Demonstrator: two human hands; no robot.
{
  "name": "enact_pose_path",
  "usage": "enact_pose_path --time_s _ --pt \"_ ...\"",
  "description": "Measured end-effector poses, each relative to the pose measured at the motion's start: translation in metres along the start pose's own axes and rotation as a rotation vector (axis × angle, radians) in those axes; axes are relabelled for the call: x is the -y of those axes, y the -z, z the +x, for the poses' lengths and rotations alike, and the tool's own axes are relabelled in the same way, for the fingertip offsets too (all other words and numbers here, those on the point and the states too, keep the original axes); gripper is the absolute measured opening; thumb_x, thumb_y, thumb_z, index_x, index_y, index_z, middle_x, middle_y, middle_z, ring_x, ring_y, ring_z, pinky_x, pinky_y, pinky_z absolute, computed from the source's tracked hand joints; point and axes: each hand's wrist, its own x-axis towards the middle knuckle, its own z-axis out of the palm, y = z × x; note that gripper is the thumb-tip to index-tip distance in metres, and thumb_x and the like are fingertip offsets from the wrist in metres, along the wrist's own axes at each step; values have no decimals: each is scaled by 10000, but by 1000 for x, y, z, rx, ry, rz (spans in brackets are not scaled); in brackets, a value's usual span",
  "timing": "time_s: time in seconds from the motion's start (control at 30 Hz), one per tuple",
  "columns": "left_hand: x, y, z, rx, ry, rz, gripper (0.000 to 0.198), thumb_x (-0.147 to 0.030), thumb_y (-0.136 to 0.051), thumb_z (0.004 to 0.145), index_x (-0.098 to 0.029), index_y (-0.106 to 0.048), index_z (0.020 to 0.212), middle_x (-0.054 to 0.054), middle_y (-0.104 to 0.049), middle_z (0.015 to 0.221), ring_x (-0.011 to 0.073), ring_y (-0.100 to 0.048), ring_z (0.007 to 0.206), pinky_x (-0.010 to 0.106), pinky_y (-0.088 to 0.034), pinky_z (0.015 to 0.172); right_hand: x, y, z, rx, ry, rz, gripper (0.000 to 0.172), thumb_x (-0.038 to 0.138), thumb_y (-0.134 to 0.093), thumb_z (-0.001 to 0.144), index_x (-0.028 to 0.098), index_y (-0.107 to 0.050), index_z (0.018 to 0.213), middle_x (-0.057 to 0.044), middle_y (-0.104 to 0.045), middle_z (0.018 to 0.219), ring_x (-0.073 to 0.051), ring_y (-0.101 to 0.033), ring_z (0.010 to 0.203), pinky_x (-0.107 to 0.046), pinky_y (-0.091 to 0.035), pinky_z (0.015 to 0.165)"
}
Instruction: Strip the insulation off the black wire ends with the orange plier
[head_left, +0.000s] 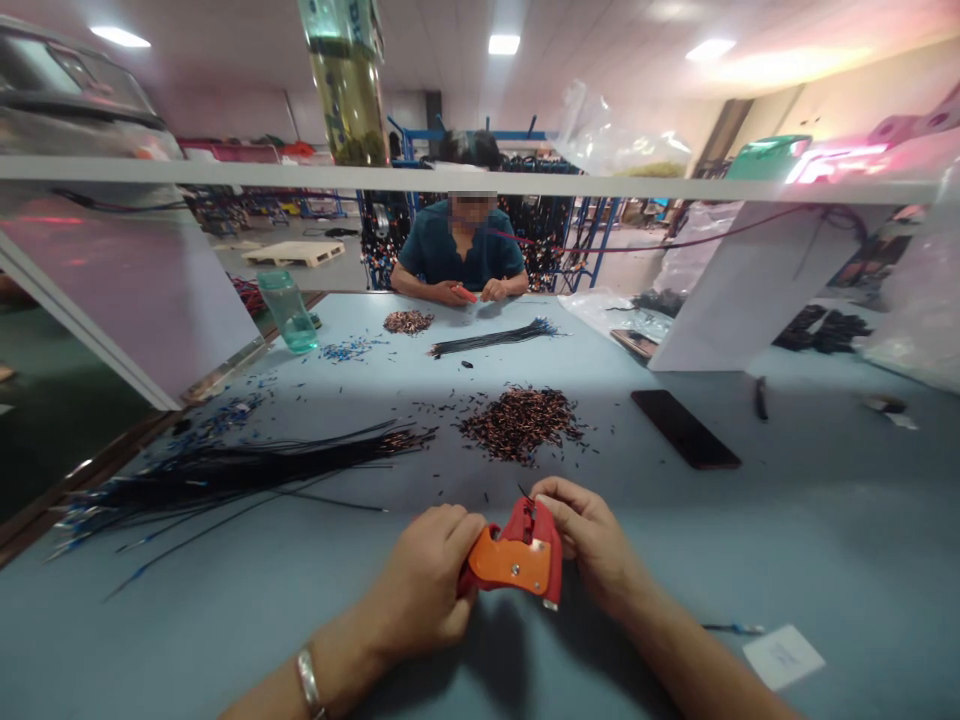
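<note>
My left hand (424, 580) is wrapped round the handles of a red and orange wire stripper (514, 562), held above the table in front of me. At the stripper's jaws, my right hand (589, 530) pinches a thin black wire (523, 491), whose tip shows just past the tool. A wire end with a blue terminal (739, 629) shows beyond my right forearm; whether it belongs to the same wire is hidden. Beyond the tool lies a heap of short black and copper-coloured offcuts (521, 425). To the left rests a bundle of long black wires (247, 470) with blue ends.
A dark phone (685, 428) and a white paper square (784, 657) lie on the right. A shelf (480, 180) spans the table, bearing a bottle (346, 90). Opposite, a person (461, 250) holds a red tool near another wire bundle (491, 338). A green bottle (287, 312) stands far left.
</note>
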Motion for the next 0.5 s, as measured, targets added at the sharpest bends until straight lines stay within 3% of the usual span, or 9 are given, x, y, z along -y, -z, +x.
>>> enact_pose_path --time_s 0.27,0.5 --pt "0 -1 -1 33 -29 161 344 -108 -547 648 -171 -526 986 107 -587 869 250 -486 764 358 -326 656 4 -3 -4 35 -11 31 367 481 -780 638 175 -607 747 63 -489 552 -61 -279 458 -194 -193 440" --pt "1 -3 -2 -6 -66 195 352 -115 -536 650 -190 -529 994 95 -579 851 241 -480 749 353 -312 647 4 -4 -3 78 -16 5 351 484 -764 654 180 -601 714 72 -470 527 -60 -264 446 -196 -197 446"
